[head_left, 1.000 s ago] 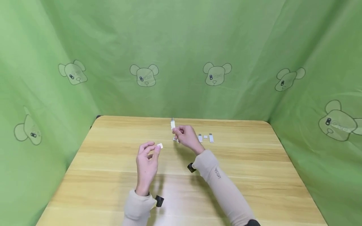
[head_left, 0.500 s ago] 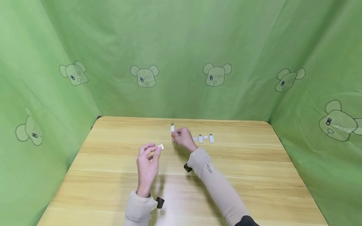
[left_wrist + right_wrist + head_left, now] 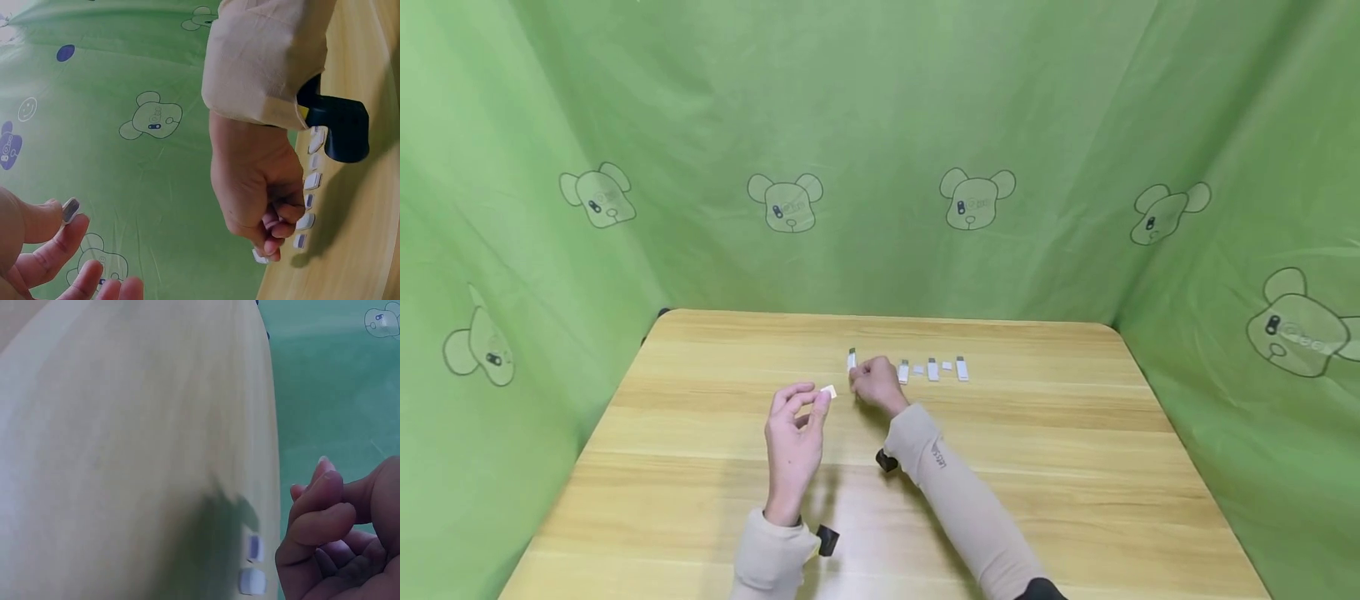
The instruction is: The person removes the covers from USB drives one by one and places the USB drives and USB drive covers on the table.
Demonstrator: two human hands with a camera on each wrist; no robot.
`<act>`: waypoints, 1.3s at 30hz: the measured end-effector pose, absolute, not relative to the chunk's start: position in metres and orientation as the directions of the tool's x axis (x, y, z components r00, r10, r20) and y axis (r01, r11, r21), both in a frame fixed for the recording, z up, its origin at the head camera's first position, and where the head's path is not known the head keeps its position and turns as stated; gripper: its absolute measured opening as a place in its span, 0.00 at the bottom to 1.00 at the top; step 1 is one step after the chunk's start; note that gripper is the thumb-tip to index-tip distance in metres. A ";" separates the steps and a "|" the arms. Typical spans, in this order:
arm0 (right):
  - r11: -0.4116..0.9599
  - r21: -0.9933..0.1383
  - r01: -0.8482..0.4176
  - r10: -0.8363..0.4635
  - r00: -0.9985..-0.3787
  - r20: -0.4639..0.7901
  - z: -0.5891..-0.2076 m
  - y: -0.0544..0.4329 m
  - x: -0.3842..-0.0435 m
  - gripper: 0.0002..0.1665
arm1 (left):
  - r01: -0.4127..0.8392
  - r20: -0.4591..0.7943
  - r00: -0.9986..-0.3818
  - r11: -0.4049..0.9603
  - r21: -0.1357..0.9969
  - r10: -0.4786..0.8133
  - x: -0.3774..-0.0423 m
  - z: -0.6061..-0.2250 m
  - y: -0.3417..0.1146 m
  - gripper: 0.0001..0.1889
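My left hand is raised over the table and pinches a small white cap between thumb and forefinger. In the left wrist view, the cap shows a grey face, and the other fingers are spread. My right hand pinches a white USB flash drive by its near end, metal plug pointing away. Whether that drive touches the table cannot be told. Right of this hand lie a flash drive, a small white cap, a second drive, another cap and a third drive.
The wooden table reaches back to a green curtain printed with bear heads, which also hangs at both sides. In the right wrist view, a cap and a drive lie by the table's edge.
My right hand has moved down and slightly left with the flash drive, uncovering more of the row. The left hand has hardly moved and keeps its pinch on the cap.
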State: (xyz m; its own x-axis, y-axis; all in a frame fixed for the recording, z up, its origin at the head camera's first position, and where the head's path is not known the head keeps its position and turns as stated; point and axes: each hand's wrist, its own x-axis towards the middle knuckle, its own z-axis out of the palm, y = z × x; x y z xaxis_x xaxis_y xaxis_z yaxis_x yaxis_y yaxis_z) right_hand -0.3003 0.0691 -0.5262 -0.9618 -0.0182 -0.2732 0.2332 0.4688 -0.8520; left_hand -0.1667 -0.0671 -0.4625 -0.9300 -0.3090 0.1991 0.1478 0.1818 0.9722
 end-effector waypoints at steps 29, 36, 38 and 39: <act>0.457 -0.819 0.346 0.032 -0.927 -0.374 -0.556 0.065 -0.308 0.12 | 0.156 0.206 -0.931 0.181 0.971 -0.301 -0.165 -0.462 -0.062 0.12; 0.467 -0.808 0.358 0.021 -0.918 -0.395 -0.555 0.066 -0.309 0.15 | 0.154 0.203 -0.931 0.178 0.972 -0.303 -0.166 -0.463 -0.062 0.13; 0.473 -0.808 0.351 0.017 -0.921 -0.390 -0.553 0.066 -0.308 0.16 | 0.155 0.204 -0.931 0.178 0.972 -0.302 -0.167 -0.463 -0.062 0.13; 0.480 -0.808 0.343 0.018 -0.924 -0.382 -0.553 0.066 -0.307 0.17 | 0.154 0.204 -0.931 0.179 0.972 -0.302 -0.167 -0.463 -0.062 0.13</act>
State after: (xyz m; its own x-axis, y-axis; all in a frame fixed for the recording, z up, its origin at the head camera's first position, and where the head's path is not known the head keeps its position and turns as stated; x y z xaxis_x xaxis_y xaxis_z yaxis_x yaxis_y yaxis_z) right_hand -0.3075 0.0661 -0.5527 -0.9240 0.0181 -0.3820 0.3433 0.4796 -0.8076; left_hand -0.1667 -0.0616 -0.4632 -0.9315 -0.3016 0.2035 0.1545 0.1787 0.9717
